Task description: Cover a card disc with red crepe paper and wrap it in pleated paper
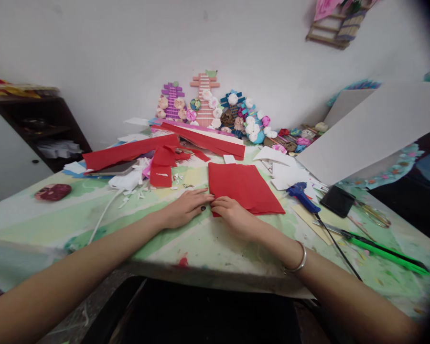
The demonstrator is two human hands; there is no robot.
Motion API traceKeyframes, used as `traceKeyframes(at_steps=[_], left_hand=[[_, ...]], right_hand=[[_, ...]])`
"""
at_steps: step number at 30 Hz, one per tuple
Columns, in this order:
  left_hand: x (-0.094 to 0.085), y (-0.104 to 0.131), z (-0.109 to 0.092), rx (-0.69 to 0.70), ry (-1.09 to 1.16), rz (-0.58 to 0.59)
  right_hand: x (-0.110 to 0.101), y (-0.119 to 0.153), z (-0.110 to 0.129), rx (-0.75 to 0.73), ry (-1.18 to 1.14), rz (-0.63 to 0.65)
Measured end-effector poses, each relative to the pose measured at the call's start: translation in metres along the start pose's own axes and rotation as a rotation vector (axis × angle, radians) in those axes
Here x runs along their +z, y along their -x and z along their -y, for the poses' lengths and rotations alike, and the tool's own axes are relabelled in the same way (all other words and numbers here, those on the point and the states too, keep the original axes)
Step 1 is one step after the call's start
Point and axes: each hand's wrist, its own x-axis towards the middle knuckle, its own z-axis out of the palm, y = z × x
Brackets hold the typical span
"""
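Observation:
A red folded sheet, paper or cloth, lies flat on the table in front of me. My left hand rests on the tablecloth left of it, fingers stretched out and their tips at the sheet's left edge. Over the sheet's near left corner, my right hand has its fingers bent and pressed together on the edge; the thumb is hidden. The two hands' fingertips almost meet there. A small white piece lies at the sheet's far edge.
Long red strips and white scraps lie at the back left, near a phone. To the right are a blue glue gun with its cord, a green cutter, scissors and a large white board. Flower-decorated crafts stand against the wall.

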Motion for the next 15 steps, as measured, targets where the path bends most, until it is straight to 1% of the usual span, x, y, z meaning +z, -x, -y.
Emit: traceKeyframes(at_steps=[2,6,13,15], left_hand=[[0.001,0.000,0.000,-0.009,-0.018,0.019],[0.002,0.000,-0.001,-0.012,-0.035,0.002],[-0.001,0.000,-0.003,-0.004,-0.075,0.034],[-0.001,0.000,-0.003,0.001,-0.073,0.027]], right_hand=[[0.000,0.006,0.004,0.000,-0.024,-0.014],[-0.002,0.017,0.012,0.000,-0.047,-0.022],[-0.013,0.022,0.028,0.034,-0.003,0.056],[-0.015,0.024,0.034,0.046,-0.010,0.081]])
